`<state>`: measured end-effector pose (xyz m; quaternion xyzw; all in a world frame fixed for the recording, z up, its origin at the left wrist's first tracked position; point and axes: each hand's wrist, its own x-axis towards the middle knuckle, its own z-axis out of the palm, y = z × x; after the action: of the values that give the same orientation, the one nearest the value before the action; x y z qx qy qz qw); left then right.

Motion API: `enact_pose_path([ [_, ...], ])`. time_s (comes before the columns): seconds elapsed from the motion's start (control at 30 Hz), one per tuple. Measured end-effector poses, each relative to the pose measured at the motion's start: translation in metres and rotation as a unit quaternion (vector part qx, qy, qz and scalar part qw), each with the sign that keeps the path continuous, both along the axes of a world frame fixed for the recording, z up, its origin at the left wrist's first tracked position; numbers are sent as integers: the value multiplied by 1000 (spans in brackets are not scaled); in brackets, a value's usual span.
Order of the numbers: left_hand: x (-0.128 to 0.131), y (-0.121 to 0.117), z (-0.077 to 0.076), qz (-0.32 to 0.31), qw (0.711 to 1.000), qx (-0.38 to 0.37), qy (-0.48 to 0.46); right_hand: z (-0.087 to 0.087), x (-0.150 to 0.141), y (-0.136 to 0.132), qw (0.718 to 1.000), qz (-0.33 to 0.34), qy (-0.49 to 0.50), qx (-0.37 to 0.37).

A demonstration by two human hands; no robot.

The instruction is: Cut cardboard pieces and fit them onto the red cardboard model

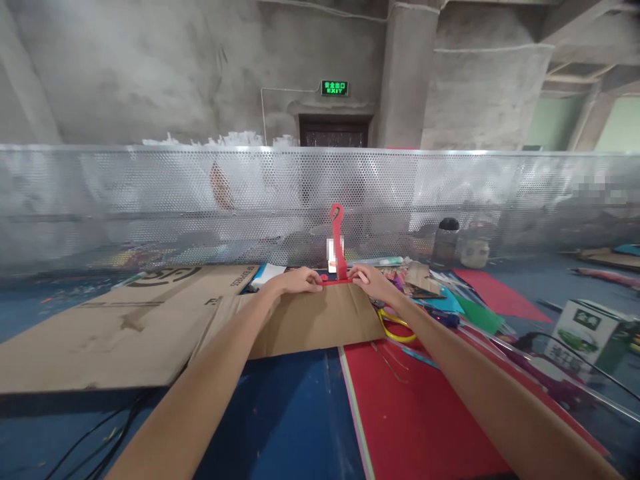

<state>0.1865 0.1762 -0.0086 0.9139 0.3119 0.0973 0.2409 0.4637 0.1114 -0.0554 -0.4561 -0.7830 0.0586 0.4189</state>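
A red paper cut-out stands upright at the far side of the table, a tall narrow strip with a hooked top and a flat base. My left hand pinches the left end of that base. My right hand pinches the right end. Both arms reach straight out over flattened brown cardboard, and the piece stands at its far edge. Behind it runs a perforated metal screen.
A red paper sheet lies near right on the blue table. Yellow-handled scissors, coloured paper scraps and pens lie right of my hands. A dark-lidded jar stands by the screen. A green-and-white carton sits far right. Black cables trail lower left.
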Motion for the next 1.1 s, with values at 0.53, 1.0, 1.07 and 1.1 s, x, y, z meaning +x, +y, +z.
enact_pose_path([
  [0.53,19,-18,7,4,995,-85,-61,31,23,-25,998,30,-22,-50],
  [1.0,0,-15,0,-6,980,-172,-102,29,17,-39,979,57,102,-169],
  [1.07,-4,-14,1,2,976,-192,-101,29,18,-42,962,76,145,-218],
  [1.1,-6,-13,1,4,975,-202,-98,30,20,-42,955,81,162,-235],
])
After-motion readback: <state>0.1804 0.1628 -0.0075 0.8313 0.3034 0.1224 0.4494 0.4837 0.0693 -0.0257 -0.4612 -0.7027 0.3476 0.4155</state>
